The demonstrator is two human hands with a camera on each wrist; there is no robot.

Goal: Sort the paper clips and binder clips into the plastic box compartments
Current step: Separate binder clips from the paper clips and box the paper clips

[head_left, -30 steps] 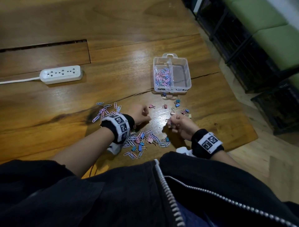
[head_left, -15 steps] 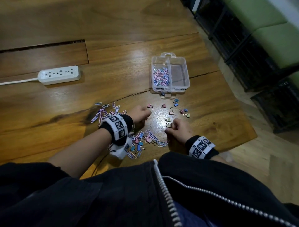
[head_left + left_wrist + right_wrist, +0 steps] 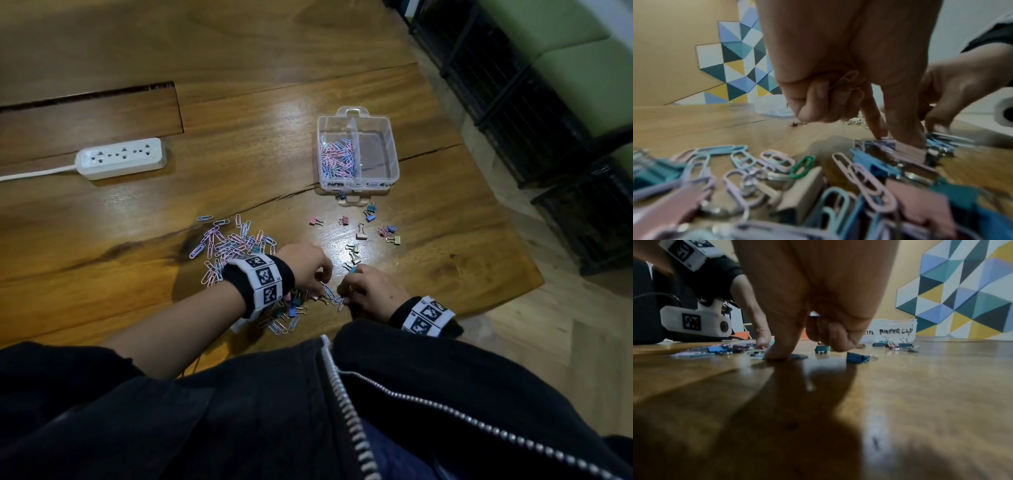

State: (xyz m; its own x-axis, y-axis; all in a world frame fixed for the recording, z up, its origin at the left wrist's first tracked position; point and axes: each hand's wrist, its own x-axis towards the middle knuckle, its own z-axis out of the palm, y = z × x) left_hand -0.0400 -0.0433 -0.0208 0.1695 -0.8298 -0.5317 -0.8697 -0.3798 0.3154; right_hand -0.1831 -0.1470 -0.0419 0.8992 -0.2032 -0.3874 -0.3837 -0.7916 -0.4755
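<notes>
The clear plastic box (image 3: 394, 171) holds pastel paper clips (image 3: 337, 156) in its left compartment; its right compartment (image 3: 376, 150) shows nothing inside. Loose binder clips (image 3: 360, 235) lie in front of the box. A mixed pile of paper and binder clips (image 3: 291, 310) lies near the table's front edge. My left hand (image 3: 320, 287) keeps paper clips (image 3: 844, 79) in its curled fingers, with two straight digits touching the pile (image 3: 885, 141). My right hand (image 3: 344, 296) meets it there, fingers curled, pinching at a paper clip (image 3: 797, 356) flat on the wood. A blue binder clip (image 3: 857, 357) lies beside it.
More paper clips (image 3: 229, 245) are spread left of my left wrist. A white power strip (image 3: 121, 157) with its cord lies at the far left. The table's right edge (image 3: 513, 240) drops to the floor, with black wire crates (image 3: 531, 113) beyond.
Both hands have come together over the near pile. The left hand moved right and toward me from the paper clips; the right hand moved left and lowered to the table.
</notes>
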